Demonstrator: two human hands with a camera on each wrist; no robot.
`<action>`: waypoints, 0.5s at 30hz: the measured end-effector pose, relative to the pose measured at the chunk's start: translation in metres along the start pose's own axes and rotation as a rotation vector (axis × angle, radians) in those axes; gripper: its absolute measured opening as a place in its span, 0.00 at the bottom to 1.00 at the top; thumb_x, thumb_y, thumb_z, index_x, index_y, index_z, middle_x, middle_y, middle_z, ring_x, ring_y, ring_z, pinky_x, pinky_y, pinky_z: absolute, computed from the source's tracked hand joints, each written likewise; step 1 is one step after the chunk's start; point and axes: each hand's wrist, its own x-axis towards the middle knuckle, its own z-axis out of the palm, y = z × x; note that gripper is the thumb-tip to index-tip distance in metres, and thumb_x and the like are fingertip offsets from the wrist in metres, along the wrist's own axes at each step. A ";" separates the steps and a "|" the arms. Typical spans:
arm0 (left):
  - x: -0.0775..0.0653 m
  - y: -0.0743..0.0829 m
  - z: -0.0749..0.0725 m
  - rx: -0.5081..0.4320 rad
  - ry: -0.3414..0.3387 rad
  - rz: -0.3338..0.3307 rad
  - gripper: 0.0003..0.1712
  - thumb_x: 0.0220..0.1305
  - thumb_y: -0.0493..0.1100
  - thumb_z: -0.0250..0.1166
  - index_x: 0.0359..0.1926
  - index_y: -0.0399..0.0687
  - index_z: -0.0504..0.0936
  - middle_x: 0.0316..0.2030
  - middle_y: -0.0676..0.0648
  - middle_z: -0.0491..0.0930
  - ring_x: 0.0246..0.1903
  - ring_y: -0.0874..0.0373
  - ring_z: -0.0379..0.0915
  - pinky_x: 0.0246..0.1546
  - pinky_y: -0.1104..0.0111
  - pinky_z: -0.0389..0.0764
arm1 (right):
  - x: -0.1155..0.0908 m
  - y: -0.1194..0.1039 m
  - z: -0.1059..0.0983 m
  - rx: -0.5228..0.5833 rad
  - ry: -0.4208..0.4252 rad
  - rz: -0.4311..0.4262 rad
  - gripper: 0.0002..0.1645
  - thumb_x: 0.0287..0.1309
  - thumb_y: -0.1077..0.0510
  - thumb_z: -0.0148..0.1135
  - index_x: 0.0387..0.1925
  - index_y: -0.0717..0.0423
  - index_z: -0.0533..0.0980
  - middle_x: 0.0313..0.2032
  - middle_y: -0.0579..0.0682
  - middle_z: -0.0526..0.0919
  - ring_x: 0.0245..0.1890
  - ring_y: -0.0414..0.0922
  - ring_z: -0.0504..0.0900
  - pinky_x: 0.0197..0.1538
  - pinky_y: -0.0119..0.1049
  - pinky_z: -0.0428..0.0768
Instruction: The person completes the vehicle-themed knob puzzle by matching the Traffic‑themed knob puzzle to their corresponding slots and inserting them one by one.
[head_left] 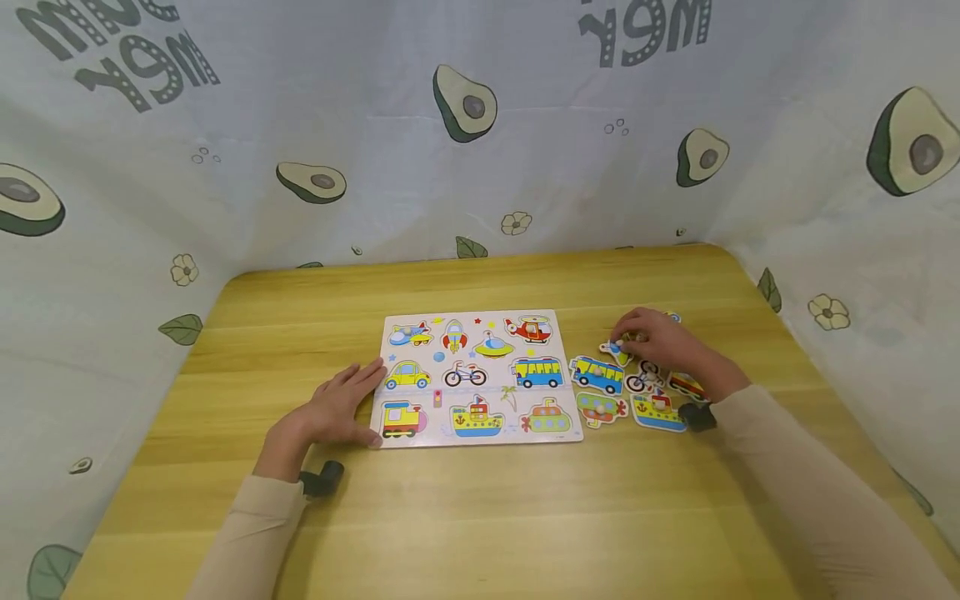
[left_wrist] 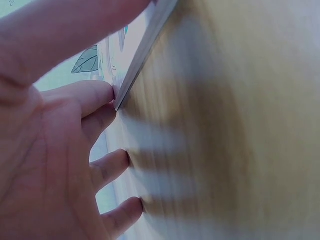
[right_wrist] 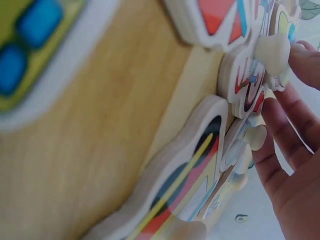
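Note:
A wooden puzzle board (head_left: 442,408) printed with vehicles lies on the table. My left hand (head_left: 337,407) rests at its left edge, fingers spread along the side and thumb at the near corner. In the left wrist view, the fingertips (left_wrist: 117,165) touch the table beside the board's edge. Right of the board, my right hand (head_left: 660,340) pinches a small yellow-and-blue puzzle piece (head_left: 619,356) with finger and thumb. Around it lie a bus piece (head_left: 597,375), a bicycle piece (head_left: 642,379), a submarine piece (head_left: 600,410) and a ship piece (head_left: 660,414). White knobs stand on the pieces in the right wrist view.
A red-and-yellow train piece (head_left: 686,386) lies by the right wrist, partly covered. Other pieces are hidden beneath the right hand. The wooden table (head_left: 480,517) has a printed avocado cloth (head_left: 375,217) hanging behind it and at its sides.

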 end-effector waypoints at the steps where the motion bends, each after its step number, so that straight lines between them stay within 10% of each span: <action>1: 0.000 0.000 0.000 0.000 0.000 0.002 0.61 0.48 0.53 0.77 0.78 0.48 0.52 0.80 0.45 0.46 0.77 0.33 0.37 0.71 0.32 0.45 | 0.000 0.000 0.000 0.003 0.003 0.013 0.08 0.65 0.62 0.61 0.42 0.56 0.84 0.50 0.61 0.80 0.49 0.56 0.77 0.52 0.55 0.77; 15: -0.001 0.000 -0.001 -0.008 0.001 0.008 0.61 0.48 0.54 0.77 0.78 0.47 0.52 0.80 0.44 0.46 0.77 0.32 0.37 0.71 0.32 0.45 | 0.007 -0.009 -0.003 -0.040 -0.053 0.065 0.12 0.66 0.58 0.61 0.47 0.56 0.83 0.47 0.61 0.78 0.40 0.50 0.75 0.42 0.40 0.74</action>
